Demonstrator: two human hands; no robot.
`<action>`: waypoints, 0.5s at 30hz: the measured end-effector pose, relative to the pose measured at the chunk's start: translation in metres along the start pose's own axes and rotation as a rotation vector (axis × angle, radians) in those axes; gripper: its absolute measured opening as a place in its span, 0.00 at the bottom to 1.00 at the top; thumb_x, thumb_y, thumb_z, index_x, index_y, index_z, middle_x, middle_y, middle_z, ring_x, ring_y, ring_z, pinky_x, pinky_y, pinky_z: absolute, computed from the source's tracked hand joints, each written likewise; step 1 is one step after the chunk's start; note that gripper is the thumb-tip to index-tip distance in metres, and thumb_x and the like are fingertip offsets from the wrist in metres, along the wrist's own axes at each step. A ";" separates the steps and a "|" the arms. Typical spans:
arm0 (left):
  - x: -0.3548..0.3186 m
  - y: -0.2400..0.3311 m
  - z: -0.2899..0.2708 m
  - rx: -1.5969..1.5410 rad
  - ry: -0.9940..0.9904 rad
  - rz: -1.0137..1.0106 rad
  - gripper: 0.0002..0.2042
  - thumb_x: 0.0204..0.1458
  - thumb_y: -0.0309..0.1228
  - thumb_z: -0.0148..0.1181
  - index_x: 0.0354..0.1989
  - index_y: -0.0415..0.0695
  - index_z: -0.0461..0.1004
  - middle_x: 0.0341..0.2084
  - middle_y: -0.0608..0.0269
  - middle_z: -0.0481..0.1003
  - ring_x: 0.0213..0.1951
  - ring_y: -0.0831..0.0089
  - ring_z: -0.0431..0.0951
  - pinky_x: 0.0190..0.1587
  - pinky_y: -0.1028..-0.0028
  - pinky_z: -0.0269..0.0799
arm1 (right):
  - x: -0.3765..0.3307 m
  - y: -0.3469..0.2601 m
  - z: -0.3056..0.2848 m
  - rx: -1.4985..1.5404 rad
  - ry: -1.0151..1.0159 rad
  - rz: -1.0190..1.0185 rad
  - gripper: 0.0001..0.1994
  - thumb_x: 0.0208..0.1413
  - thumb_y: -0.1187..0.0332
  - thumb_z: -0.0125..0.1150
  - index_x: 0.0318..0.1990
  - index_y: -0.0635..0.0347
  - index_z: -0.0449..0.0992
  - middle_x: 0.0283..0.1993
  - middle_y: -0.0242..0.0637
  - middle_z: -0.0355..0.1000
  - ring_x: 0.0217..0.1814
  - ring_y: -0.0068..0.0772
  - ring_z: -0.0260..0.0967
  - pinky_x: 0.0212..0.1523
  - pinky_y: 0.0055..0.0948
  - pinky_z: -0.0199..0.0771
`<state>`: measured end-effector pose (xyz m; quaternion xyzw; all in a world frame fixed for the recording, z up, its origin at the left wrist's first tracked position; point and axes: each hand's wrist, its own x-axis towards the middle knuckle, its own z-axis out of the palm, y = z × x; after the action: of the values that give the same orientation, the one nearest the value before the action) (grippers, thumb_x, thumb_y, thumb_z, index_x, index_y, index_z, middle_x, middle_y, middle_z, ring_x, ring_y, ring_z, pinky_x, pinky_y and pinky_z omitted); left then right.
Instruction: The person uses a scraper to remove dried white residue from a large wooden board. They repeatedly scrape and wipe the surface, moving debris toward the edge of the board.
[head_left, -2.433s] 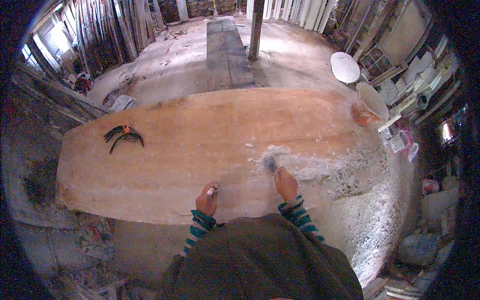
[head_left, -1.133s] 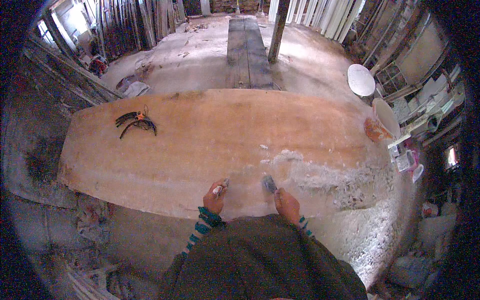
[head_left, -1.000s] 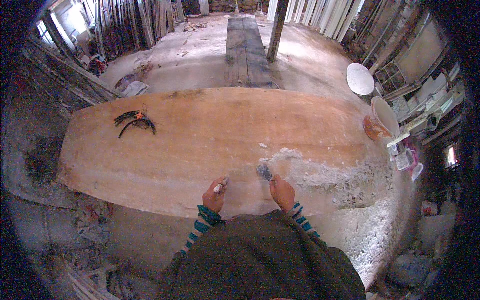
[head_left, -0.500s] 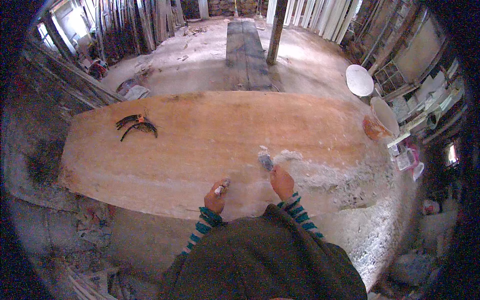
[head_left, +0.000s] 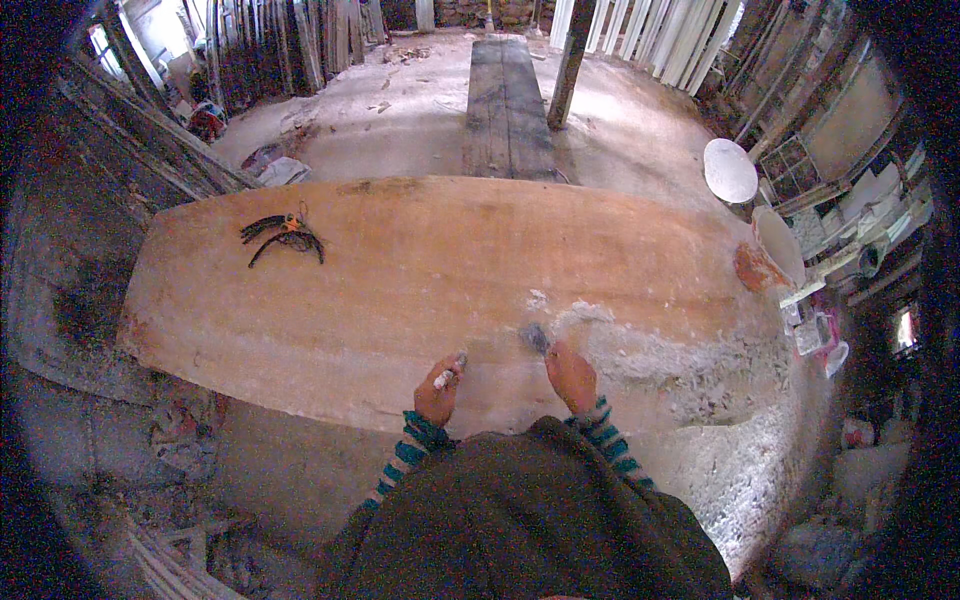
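My right hand (head_left: 574, 377) grips a grey-bladed putty knife (head_left: 534, 339), its blade pointing away from me over the tabletop. A pale, rough spread of plaster-like material (head_left: 660, 365) lies to the right of that hand, and a small white dab (head_left: 537, 299) sits just beyond the blade. My left hand (head_left: 437, 393) is closed around a small object with a whitish end (head_left: 447, 379); its kind cannot be made out. Both hands are over the near edge of the long wooden board table (head_left: 400, 270).
Black curved cables or plier-like pieces with an orange part (head_left: 291, 224) lie at the board's far left. Past the board are a dark plank bench (head_left: 503, 90) and a wooden post (head_left: 572, 65). A white round lid (head_left: 731, 170) and a bucket (head_left: 778, 243) stand at the right.
The putty knife has drawn slightly toward me, away from the white dab. My left hand has barely moved. The whole view has shifted a little.
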<state>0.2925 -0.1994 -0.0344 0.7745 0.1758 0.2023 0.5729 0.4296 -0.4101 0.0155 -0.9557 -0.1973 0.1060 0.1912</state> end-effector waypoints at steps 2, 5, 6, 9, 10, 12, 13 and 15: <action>0.001 0.003 0.000 -0.001 0.024 0.021 0.06 0.54 0.28 0.52 0.40 0.44 0.70 0.38 0.60 0.75 0.38 0.70 0.77 0.41 0.74 0.72 | -0.022 0.001 0.000 -0.001 -0.053 -0.006 0.10 0.55 0.61 0.49 0.39 0.56 0.69 0.31 0.47 0.72 0.33 0.52 0.70 0.32 0.47 0.68; 0.001 0.001 0.000 -0.014 0.039 0.031 0.05 0.54 0.28 0.53 0.38 0.44 0.70 0.41 0.59 0.75 0.40 0.70 0.76 0.41 0.74 0.72 | -0.037 -0.005 0.009 0.026 -0.086 0.019 0.11 0.56 0.60 0.48 0.39 0.56 0.69 0.30 0.47 0.72 0.33 0.53 0.70 0.31 0.47 0.69; 0.001 -0.002 0.000 -0.029 0.044 0.018 0.05 0.54 0.28 0.53 0.38 0.44 0.70 0.42 0.59 0.75 0.41 0.70 0.76 0.42 0.73 0.72 | -0.033 -0.006 0.015 0.058 -0.039 -0.008 0.11 0.56 0.59 0.48 0.39 0.56 0.69 0.30 0.47 0.72 0.32 0.53 0.70 0.31 0.47 0.69; 0.002 0.006 0.000 0.040 0.024 -0.013 0.06 0.53 0.28 0.54 0.38 0.44 0.70 0.44 0.58 0.74 0.43 0.69 0.76 0.43 0.72 0.72 | -0.003 -0.007 0.030 0.052 0.029 -0.022 0.13 0.56 0.58 0.48 0.39 0.56 0.69 0.29 0.47 0.72 0.32 0.53 0.70 0.31 0.47 0.69; 0.003 0.010 -0.003 0.090 0.022 -0.019 0.06 0.53 0.28 0.54 0.38 0.44 0.70 0.44 0.57 0.74 0.44 0.68 0.76 0.44 0.72 0.72 | 0.006 -0.013 0.030 0.040 0.040 -0.027 0.13 0.56 0.57 0.48 0.39 0.57 0.69 0.29 0.47 0.72 0.31 0.53 0.70 0.30 0.47 0.69; 0.001 0.013 -0.001 0.037 0.012 -0.044 0.06 0.53 0.28 0.55 0.38 0.44 0.70 0.44 0.58 0.74 0.45 0.66 0.75 0.45 0.71 0.71 | -0.003 -0.014 0.019 0.040 -0.023 -0.010 0.12 0.56 0.57 0.48 0.38 0.56 0.69 0.28 0.47 0.72 0.31 0.53 0.70 0.30 0.47 0.69; 0.003 0.014 -0.003 0.013 0.014 -0.051 0.06 0.52 0.28 0.55 0.38 0.44 0.70 0.44 0.58 0.74 0.45 0.65 0.75 0.46 0.71 0.71 | -0.006 -0.017 0.011 0.042 -0.051 -0.009 0.12 0.56 0.58 0.48 0.38 0.56 0.69 0.28 0.47 0.72 0.30 0.53 0.70 0.30 0.47 0.69; 0.002 0.004 -0.005 0.077 0.026 -0.031 0.06 0.52 0.29 0.55 0.38 0.44 0.70 0.43 0.58 0.74 0.46 0.66 0.75 0.47 0.71 0.70 | -0.027 -0.011 0.011 0.053 -0.049 -0.015 0.12 0.56 0.58 0.47 0.37 0.55 0.69 0.28 0.47 0.72 0.30 0.53 0.70 0.30 0.47 0.68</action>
<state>0.2916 -0.1952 -0.0286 0.7905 0.2029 0.1968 0.5434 0.3982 -0.4084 0.0132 -0.9459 -0.2062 0.1330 0.2122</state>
